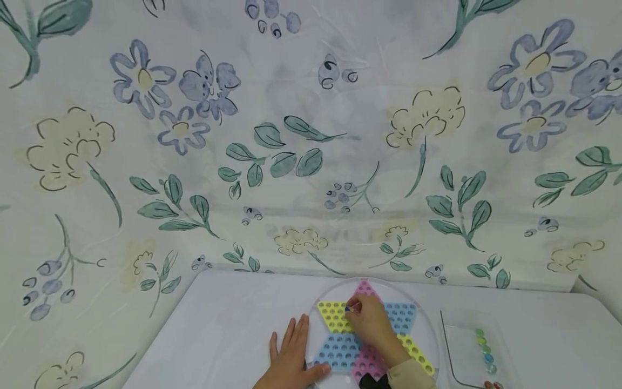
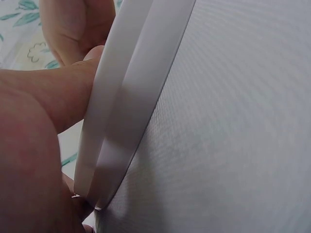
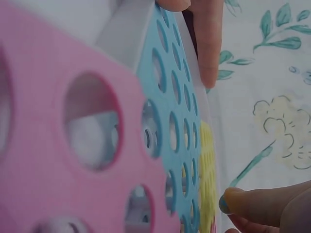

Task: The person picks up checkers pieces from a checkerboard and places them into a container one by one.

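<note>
A round white Chinese checkers board (image 1: 428, 329) carries a star of pink, yellow and blue hole-filled sections. My right hand (image 1: 371, 321) is over the upper-left yellow section (image 1: 330, 313). Its thumb and finger pinch a small blue marble (image 3: 224, 204), close to the board in the right wrist view. At the board's left side, my left hand (image 1: 289, 356) rests against the rim with its fingers straight and the thumb laid on top. The left wrist view shows that thumb (image 2: 63, 94) touching the white rim (image 2: 121, 102).
Right of the board lies a clear plastic tray (image 1: 454, 356) with a row of several green, yellow, blue and clear marbles (image 1: 486, 350). A small reddish shape shows at the bottom edge by the tray. Behind the white table (image 1: 233, 313) hangs a flower-patterned cloth (image 1: 311, 135).
</note>
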